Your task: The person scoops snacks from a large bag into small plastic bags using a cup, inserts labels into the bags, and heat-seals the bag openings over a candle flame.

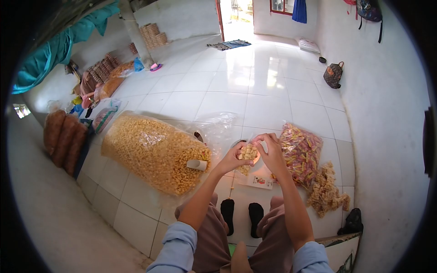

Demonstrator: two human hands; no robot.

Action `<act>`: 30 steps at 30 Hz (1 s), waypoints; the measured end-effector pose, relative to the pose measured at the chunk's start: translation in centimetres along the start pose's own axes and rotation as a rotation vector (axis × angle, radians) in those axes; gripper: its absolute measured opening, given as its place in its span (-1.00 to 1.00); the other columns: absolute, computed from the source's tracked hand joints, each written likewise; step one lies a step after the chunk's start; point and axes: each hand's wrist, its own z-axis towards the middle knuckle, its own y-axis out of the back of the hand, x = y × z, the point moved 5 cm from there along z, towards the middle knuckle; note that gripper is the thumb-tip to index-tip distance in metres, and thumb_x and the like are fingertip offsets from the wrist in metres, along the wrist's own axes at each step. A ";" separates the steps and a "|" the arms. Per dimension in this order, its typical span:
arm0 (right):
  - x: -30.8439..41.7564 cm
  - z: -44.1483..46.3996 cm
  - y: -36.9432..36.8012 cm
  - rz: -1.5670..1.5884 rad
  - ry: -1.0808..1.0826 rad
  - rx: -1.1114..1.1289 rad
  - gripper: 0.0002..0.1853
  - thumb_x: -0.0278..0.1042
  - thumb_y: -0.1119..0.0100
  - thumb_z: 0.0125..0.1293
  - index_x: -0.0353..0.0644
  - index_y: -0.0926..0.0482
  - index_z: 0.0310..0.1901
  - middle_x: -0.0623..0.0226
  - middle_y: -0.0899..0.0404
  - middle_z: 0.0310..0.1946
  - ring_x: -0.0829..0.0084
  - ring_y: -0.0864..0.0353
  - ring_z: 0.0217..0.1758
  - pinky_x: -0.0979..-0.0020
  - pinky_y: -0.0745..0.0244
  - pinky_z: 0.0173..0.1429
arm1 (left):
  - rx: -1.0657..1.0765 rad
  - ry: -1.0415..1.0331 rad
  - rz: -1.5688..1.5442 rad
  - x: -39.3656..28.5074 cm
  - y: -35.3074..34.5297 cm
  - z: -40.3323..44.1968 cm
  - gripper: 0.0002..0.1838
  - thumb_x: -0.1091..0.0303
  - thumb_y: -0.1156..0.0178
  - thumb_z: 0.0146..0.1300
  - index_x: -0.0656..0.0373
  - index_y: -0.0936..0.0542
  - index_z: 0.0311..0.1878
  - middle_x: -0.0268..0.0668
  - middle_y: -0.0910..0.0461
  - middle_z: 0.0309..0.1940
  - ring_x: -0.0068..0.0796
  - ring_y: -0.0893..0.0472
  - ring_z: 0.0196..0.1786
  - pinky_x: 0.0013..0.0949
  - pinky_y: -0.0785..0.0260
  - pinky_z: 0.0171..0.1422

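Note:
My left hand (236, 158) is closed around a small clear plastic bag of pale yellow snack pieces (247, 152). At the bag's upper edge, my right hand (271, 149) pinches the plastic with thumb and fingers. Behind the hands shows part of a round bowl-like thing, mostly hidden, with an orange glow close by. Below them lies a white packet with a printed picture (261, 182). To the left, a huge clear sack of yellow snacks (145, 148) lies on its side, a white scoop (196, 164) resting at its mouth.
On the right sit a bag of pink and yellow sachets (300, 152) and a heap of small filled packs (326, 191). Loose clear plastic (218, 125) spreads on the tiled floor. Tall brown-filled sacks (63, 141) lean at the left wall; a backpack (333, 75) stands at the right wall.

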 end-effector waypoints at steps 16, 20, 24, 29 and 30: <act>1.6 2.1 -16.5 0.307 -0.053 0.433 -0.86 -0.35 -0.24 0.02 -0.21 -0.52 -0.46 0.38 -0.46 -0.55 0.42 -0.36 -0.40 0.46 -0.29 -0.28 | -0.339 0.131 0.297 2.1 12.9 -10.5 -0.34 0.26 -0.38 -0.08 0.19 -0.26 0.06 -0.29 -0.51 -0.20 -0.46 -0.51 -0.15 -0.44 -0.40 -0.12; 1.2 0.9 -23.2 0.316 0.017 0.669 -0.82 -0.32 -0.23 0.05 -0.26 -0.51 -0.47 0.31 -0.42 -0.48 0.38 -0.40 -0.41 0.43 -0.33 -0.34 | -0.631 0.200 0.679 7.4 15.7 -13.8 -0.37 0.16 -0.40 -0.17 0.14 -0.30 -0.06 -0.21 -0.53 -0.29 -0.30 -0.57 -0.24 -0.30 -0.40 -0.22; -1.8 -0.8 -29.3 0.211 0.136 0.847 -0.80 -0.30 -0.22 0.06 -0.27 -0.49 -0.49 0.29 -0.36 -0.47 0.36 -0.43 -0.39 0.38 -0.34 -0.32 | -0.879 0.254 0.617 13.9 17.3 -17.5 -0.42 0.16 -0.38 -0.16 0.12 -0.30 -0.12 -0.18 -0.52 -0.35 -0.23 -0.57 -0.29 -0.30 -0.38 -0.27; -8.9 -3.1 -37.8 0.311 -0.196 0.806 -0.73 -0.28 -0.28 -0.02 -0.23 -0.48 -0.33 0.23 -0.40 -0.37 0.30 -0.45 -0.25 0.35 -0.35 -0.20 | -1.102 0.430 0.459 19.9 20.3 -21.8 -0.46 0.16 -0.37 -0.14 0.13 -0.32 -0.15 -0.24 -0.50 -0.40 -0.32 -0.54 -0.38 -0.35 -0.38 -0.29; -9.6 -3.3 -39.0 0.135 -0.045 0.663 -0.62 -0.30 -0.31 -0.06 -0.22 -0.43 -0.19 0.20 -0.39 -0.27 0.26 -0.41 -0.14 0.35 -0.33 -0.10 | -1.109 0.452 0.453 20.7 20.9 -22.1 -0.46 0.16 -0.37 -0.14 0.13 -0.32 -0.15 -0.24 -0.50 -0.40 -0.32 -0.54 -0.38 -0.35 -0.38 -0.29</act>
